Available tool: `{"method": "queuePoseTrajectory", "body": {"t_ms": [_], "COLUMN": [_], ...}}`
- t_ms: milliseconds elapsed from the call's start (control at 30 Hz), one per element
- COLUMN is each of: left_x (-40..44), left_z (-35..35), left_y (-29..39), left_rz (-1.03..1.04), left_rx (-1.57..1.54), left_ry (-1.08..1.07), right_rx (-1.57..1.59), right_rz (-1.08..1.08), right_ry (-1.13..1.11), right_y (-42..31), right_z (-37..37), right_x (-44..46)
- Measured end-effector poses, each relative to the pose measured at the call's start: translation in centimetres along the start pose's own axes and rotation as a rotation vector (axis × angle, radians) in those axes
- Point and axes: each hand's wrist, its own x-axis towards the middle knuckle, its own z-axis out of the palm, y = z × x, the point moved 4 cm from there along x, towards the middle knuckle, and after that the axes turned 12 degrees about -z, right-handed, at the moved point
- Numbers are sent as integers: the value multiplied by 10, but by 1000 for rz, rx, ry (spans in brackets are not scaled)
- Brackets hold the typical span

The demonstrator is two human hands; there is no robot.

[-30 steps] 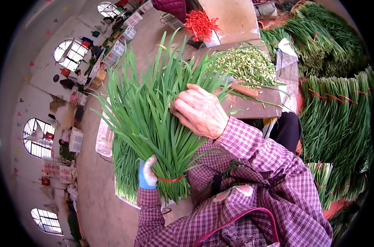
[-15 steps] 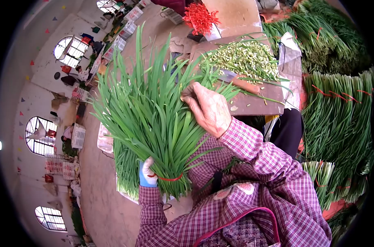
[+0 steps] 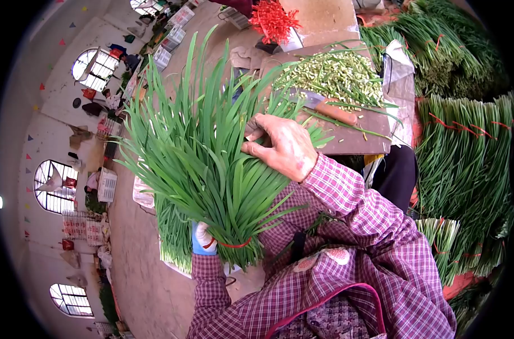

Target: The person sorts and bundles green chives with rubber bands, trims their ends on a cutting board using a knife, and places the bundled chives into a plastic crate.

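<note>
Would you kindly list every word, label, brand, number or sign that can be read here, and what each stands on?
No text is readable anywhere.
Red-and-white stack by the left wall: red marks, possibly print, too small and blurred to read.
Knife: no lettering visible.
Red band on the garlic chives: no lettering visible.

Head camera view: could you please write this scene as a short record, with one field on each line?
left hand: gloved, gripping the green bunch near its base
right hand: bare, touching the green bunch farther up
green bunch: fanned out wide, with a red band across its lower part
knife: on the brown table, beside cut pieces
picture's right side: more bunches, several tied in red
picture's top: red strips in a heap
</note>
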Motion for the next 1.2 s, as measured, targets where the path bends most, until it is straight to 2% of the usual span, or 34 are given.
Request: {"method": "queuePoseTrajectory", "body": {"t_ms": [167, 367, 433, 467, 500, 567, 633, 667, 700, 767, 867, 967, 1067, 1200], "left_x": [2, 3, 4, 2, 2, 1, -3, -4, -4, -4, -4, -3, -4, -3], "left_z": [16, 25, 27, 27, 28, 22, -2, -5, -3, 1, 36, 30, 65, 36], "left_y": [3, -1, -3, -4, -5, -6, -13, -14, -14, -16, -13, -16, -8, -19], "left_rz": [-35, -43, -36, -45, -51, -55, -126, -143, -137, -162, -128, -113, -36, -40], "left_rx": [7, -34, -43, -41, -38, -33, -64, -59, -63, -36, 64, 154, 346, 316], "left_ry": [-37, -65, -82, -74, -69, -85, 53, 89, 91, 131, 196, 311, 370, 345], "right_rx": [-113, -124, 153, 421, 530, 427, 424, 352, 69, -86, -303, -408, -469, -588], "right_rz": [-13, -83, -25, 125, 146, 152, 115, 67, 18, -215, -371, -597, -640, -581], "right_ry": [-83, 30, 269, 360, 499, 465, 380, 406, 363, 483, 316, 189, -25, -182], "right_y": [-5, -4, 2, 15, 24, 25, 17, 12, 5, -21, -48, -65, -67, -9], "right_z": [2, 9, 8, 4, -5, -27, -40, -46, -56, -61, -53, -27, 10, 25], "right_x": [0, -5, -5, -4, 1, 3, 4, 4, 4, 4, 3, 4, 0, -18]}}
